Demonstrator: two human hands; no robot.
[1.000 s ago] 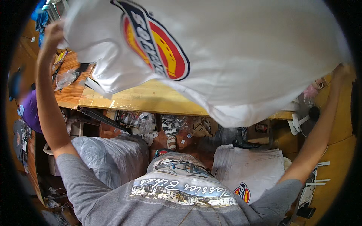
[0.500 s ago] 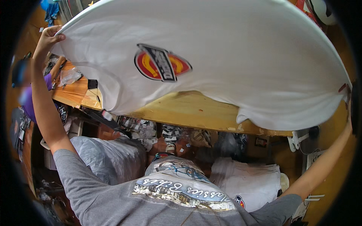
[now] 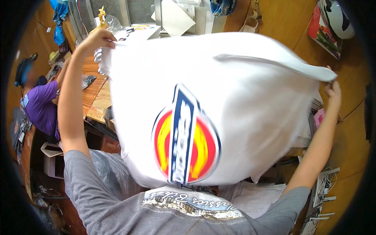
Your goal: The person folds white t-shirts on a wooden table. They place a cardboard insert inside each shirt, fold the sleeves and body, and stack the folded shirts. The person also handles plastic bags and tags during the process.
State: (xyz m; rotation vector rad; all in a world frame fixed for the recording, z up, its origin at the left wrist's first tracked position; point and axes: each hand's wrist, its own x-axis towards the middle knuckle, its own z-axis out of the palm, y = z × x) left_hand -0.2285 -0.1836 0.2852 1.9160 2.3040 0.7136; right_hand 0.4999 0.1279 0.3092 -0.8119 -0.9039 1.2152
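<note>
A large white T-shirt (image 3: 250, 94) with a red, yellow and blue emblem (image 3: 184, 137) billows in the air in front of me, spread between both arms. My left hand (image 3: 98, 39) pinches its upper left edge, raised high. My right hand (image 3: 332, 90) grips the opposite edge at the right. The cloth hides most of the wooden table beneath it. The emblem now stands upright and faces me, near my chest.
A person in a purple shirt (image 3: 39, 105) sits at the left by a wooden table (image 3: 94, 94). Clear plastic bags (image 3: 105, 172) and folded white cloth (image 3: 254, 196) lie low in front of me. Books (image 3: 325, 31) lean at the upper right.
The shirt has swung down and toward me, with the emblem turning from sideways to upright. Both my hands have come lower and closer together, still holding the edges.
</note>
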